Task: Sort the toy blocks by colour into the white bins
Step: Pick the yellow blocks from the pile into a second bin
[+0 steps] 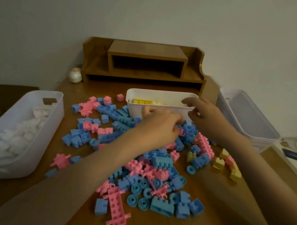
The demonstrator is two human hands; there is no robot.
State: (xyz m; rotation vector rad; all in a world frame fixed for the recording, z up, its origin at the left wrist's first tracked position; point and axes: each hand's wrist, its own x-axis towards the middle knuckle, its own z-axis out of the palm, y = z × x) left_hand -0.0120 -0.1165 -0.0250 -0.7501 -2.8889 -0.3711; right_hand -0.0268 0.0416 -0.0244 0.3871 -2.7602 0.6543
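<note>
A pile of blue and pink toy blocks covers the middle of the wooden table. A few loose yellow blocks lie at the pile's right. Behind the pile stands a white bin with yellow blocks inside. On the left, a long white bin holds white blocks. My left hand reaches down into the pile just in front of the yellow bin, its fingertips hidden among the blocks. My right hand hovers over that bin's right end with loosely bent fingers and nothing visible in them.
Empty white bins stand stacked at the back right corner. A wooden desk shelf sits against the wall, with a small white jar to its left. Clutter lies beyond the table's right edge.
</note>
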